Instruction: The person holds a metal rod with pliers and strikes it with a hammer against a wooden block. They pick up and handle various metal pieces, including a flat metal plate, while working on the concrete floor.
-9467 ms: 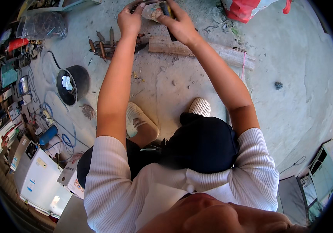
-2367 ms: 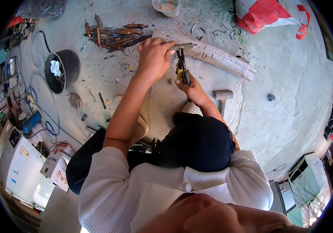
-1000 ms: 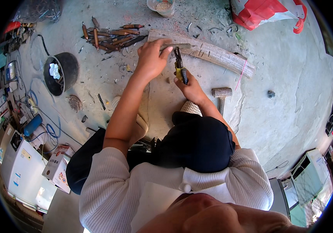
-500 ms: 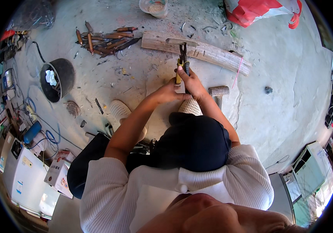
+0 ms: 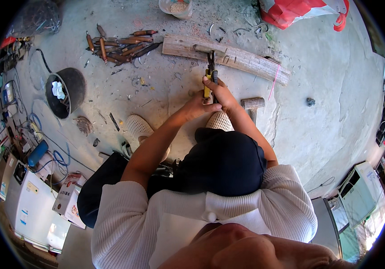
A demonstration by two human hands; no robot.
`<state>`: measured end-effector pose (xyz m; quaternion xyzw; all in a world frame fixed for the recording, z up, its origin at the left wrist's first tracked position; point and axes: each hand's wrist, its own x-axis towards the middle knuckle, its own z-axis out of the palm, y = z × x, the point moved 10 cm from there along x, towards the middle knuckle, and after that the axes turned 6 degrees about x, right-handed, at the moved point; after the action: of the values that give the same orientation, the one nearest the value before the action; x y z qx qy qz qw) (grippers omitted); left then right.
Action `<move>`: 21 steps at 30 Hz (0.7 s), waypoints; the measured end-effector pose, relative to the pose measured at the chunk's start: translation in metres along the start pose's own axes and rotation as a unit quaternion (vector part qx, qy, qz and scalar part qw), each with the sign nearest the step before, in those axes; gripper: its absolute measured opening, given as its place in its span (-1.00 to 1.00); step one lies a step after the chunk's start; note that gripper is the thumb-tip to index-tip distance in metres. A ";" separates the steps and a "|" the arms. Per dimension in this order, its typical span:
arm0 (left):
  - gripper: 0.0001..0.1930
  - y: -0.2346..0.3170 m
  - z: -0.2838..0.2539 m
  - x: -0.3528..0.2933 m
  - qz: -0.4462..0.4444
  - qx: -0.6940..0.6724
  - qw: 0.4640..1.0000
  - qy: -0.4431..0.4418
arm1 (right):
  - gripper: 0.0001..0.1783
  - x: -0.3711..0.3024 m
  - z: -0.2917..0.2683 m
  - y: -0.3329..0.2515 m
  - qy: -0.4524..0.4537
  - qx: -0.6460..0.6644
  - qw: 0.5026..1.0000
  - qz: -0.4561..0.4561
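The right hand (image 5: 221,93) has its fingers wrapped round the handles of one pair of yellow-and-black pliers (image 5: 210,74); the left hand (image 5: 195,107) is cupped at the lower ends, thumb reaching toward the right wrist — its fingers are partly hidden, so I cannot tell whether they pinch. The pliers point away from the person, long axis almost straight up the view, their nose at the near side of a single grey-brown rod (image 5: 202,48); whether they bite it is unclear. That rod lies across the view, right end slightly nearer, at the left part of one wooden plank (image 5: 257,67) running much the same way. Near the right forearm lies one hammer (image 5: 253,103). Two woven shoes (image 5: 139,126) stand below the hands. Farther out are a pile of brown rods (image 5: 129,43) — over ten, too overlapped for an exact count — one black bucket (image 5: 79,86) containing crumpled white paper (image 5: 58,90), one clear tub (image 5: 184,14) of pale grains, and one red-and-white bag (image 5: 278,16).
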<state>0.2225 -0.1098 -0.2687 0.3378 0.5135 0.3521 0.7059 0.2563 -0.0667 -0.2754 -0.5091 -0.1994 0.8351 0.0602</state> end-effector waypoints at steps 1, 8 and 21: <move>-0.35 0.001 0.000 0.000 0.004 -0.013 1.000 0.012 | -0.62 -0.001 0.001 -0.003 0.002 -0.012 1.000 -0.005; -0.38 0.004 -0.004 -0.003 0.005 0.011 0.996 0.085 | -0.54 0.004 0.001 -0.001 -0.034 -0.023 0.999 -0.011; -0.10 0.003 0.002 -0.006 0.004 0.033 0.997 0.074 | -0.69 0.001 -0.004 0.001 -0.037 -0.094 0.994 -0.048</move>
<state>0.2227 -0.1141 -0.2629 0.3360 0.5745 0.3617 0.6529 0.2594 -0.0660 -0.2783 -0.4710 -0.3037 0.8270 0.0447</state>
